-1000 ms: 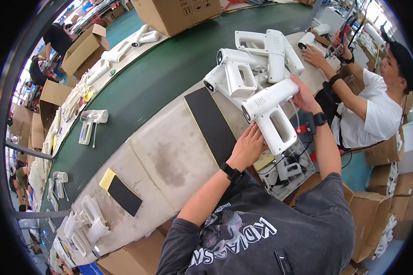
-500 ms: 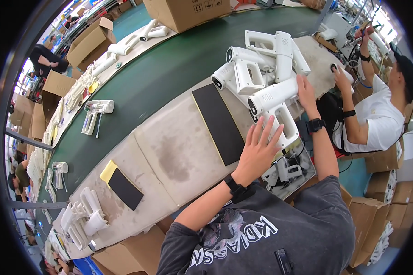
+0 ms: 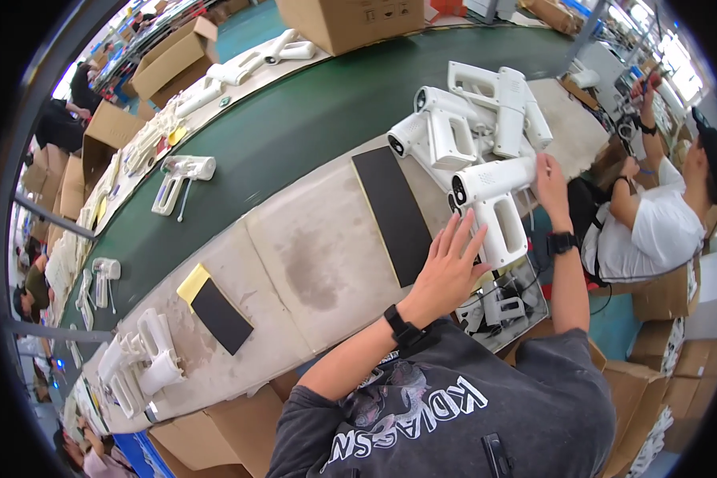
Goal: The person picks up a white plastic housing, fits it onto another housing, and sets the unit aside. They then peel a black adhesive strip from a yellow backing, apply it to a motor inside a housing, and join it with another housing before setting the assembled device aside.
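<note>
A white gun-shaped device (image 3: 494, 180) with a loop handle lies nearest me at the front of a pile. My right hand (image 3: 551, 187) is closed round the rear end of its barrel. Beside the handle loop is my left hand (image 3: 444, 275), fingers spread and extended, holding nothing; whether its fingertips touch the device I cannot tell. Behind it several more white gun-shaped devices (image 3: 511, 111) are heaped, their dark round ends facing left. A black foam pad (image 3: 392, 213) lies on the pale worktop (image 3: 299, 263), left of the pile.
A green conveyor belt (image 3: 295, 135) runs beyond the worktop, carrying open device halves (image 3: 185, 179). A smaller black pad (image 3: 221, 315) and white shells (image 3: 158, 350) lie at left. A tray of white parts (image 3: 506, 307) sits under my right forearm. A co-worker (image 3: 653, 207) works at right.
The whole view has shifted, moving the scene slightly right and down. My hands keep nearly the same places at the device. The co-worker's nearer hand has moved back toward the body.
</note>
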The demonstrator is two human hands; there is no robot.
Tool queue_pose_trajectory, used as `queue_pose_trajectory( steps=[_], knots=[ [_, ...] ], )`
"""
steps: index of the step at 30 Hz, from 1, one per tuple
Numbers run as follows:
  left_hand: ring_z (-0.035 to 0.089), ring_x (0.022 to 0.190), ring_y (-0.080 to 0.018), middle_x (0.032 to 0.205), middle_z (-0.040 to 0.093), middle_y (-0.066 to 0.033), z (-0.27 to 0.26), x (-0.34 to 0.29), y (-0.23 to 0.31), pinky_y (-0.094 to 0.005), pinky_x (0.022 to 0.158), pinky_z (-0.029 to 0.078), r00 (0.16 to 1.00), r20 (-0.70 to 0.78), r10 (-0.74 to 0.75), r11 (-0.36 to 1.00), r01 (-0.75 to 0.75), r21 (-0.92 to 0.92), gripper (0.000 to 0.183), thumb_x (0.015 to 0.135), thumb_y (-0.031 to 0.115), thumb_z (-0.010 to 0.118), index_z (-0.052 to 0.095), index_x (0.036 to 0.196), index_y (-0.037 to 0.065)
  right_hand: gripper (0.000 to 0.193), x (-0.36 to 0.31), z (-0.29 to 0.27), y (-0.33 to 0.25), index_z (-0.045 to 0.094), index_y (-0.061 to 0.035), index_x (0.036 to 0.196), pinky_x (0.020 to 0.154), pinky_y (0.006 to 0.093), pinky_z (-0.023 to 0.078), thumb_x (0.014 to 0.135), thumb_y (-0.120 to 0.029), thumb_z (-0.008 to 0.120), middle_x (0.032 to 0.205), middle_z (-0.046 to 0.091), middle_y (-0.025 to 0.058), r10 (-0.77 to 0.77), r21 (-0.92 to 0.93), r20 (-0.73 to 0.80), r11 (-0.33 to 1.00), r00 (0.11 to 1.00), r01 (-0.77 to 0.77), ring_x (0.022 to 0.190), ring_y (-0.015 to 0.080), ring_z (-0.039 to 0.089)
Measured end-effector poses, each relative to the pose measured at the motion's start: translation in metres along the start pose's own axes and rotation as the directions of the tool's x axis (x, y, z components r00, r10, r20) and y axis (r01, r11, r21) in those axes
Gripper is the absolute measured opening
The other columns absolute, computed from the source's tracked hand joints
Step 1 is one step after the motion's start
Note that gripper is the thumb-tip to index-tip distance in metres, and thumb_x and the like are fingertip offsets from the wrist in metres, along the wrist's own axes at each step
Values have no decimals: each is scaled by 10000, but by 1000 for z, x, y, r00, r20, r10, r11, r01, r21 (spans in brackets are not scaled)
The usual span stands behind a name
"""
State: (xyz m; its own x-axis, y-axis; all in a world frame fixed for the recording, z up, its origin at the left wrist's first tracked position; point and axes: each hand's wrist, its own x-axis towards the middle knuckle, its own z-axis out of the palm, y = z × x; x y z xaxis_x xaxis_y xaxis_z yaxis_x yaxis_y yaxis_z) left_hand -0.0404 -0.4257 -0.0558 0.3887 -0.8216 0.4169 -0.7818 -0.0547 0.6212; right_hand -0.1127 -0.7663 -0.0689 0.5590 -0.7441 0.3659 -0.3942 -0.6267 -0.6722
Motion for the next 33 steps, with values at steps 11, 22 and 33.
queue_pose_trajectory(
  steps=[11, 22, 33],
  knots=[
    [535, 1224, -420, 1318, 566, -213, -246, -38, -229, -496, 1055, 445, 701, -423, -575, 707, 685, 175, 417, 931, 321, 685, 618, 1258, 71, 250, -147, -16, -217, 651, 18, 1154, 882, 309, 501, 987, -166, 630, 1045, 689, 87, -431, 605, 750, 753, 501, -258, 947, 158, 639],
    [392, 1403, -412, 1512, 414, -198, -413, -120, -390, -576, 1118, 373, 203, -552, -809, 21, 948, 319, 889, 835, 592, 717, 418, 1464, 40, 448, -169, 114, -205, 581, -21, 1339, 1133, 445, 353, 916, -129, 683, 1371, 563, 172, -433, 318, 534, 899, 726, 302, 1298, 359, 495],
    [372, 1435, -380, 1532, 401, -221, -439, -140, -477, -529, 1189, 290, 469, -421, -776, 237, 836, 495, 1151, 809, 691, 716, 164, 1612, 79, 273, -163, 142, -178, 673, -2, 1180, 1122, 431, 367, 912, -39, 636, 1309, 640, 128, -248, 260, 523, 958, 815, 124, 1253, 322, 534]
  ],
)
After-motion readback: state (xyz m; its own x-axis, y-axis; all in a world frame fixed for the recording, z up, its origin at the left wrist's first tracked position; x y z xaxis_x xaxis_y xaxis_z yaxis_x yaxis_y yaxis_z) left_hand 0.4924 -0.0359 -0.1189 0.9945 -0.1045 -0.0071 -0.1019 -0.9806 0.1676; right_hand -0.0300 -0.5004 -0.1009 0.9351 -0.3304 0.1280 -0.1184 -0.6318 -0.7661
